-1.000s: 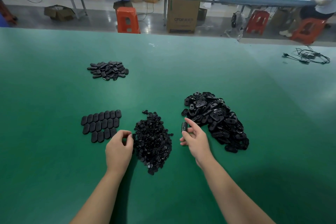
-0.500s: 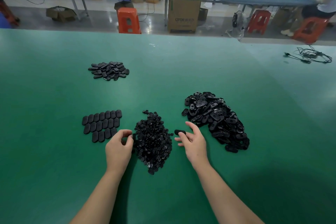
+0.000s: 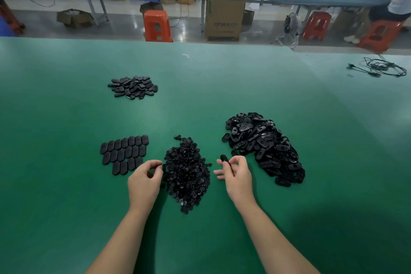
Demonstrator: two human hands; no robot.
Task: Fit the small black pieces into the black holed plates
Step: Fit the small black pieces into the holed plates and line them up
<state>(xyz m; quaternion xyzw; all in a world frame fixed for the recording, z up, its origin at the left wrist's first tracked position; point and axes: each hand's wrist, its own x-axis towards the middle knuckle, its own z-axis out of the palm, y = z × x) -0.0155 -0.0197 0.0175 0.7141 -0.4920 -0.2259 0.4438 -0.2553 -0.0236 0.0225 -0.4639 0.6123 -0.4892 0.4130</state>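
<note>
Green matting covers the bench (image 3: 66,184), where a heap of small black plastic pieces (image 3: 186,171) lies between the two hands. At the heap's left edge the left hand (image 3: 144,182) curls its fingers; whether it pinches a piece I cannot tell. Beside the loose pile of black holed oval plates (image 3: 264,147), the right hand (image 3: 236,177) pinches one black oval plate (image 3: 224,158). Neat rows of black oval plates (image 3: 124,153) lie further left.

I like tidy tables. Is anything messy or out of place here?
Nothing looks broken or spilled. One black plate lies a little apart at the left edge of the big plate pile; the finished plates sit in neat rows.
</note>
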